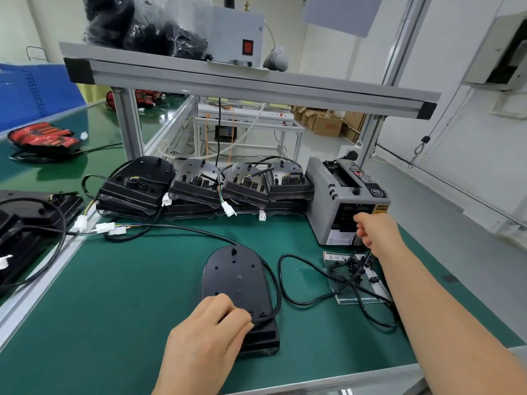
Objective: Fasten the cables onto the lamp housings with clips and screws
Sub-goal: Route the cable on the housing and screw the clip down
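A black lamp housing (238, 277) lies back-up on the green mat in front of me. Its black cable (288, 283) curves round the right side and loops off to the right. My left hand (211, 332) rests on the housing's near end, fingers curled over the cable there. My right hand (373, 230) reaches to the front slot of the grey tape dispenser (330, 195), fingers pinched together at the outlet; what they hold is too small to tell. Several small black clips (355, 267) lie on a clear bag near the dispenser.
Stacks of black lamp housings (205, 183) with wired white connectors stand in a row at the back under an aluminium shelf frame (251, 86). More housings (25, 218) and red lamps (42, 138) lie on the left bench. The mat's front edge is close.
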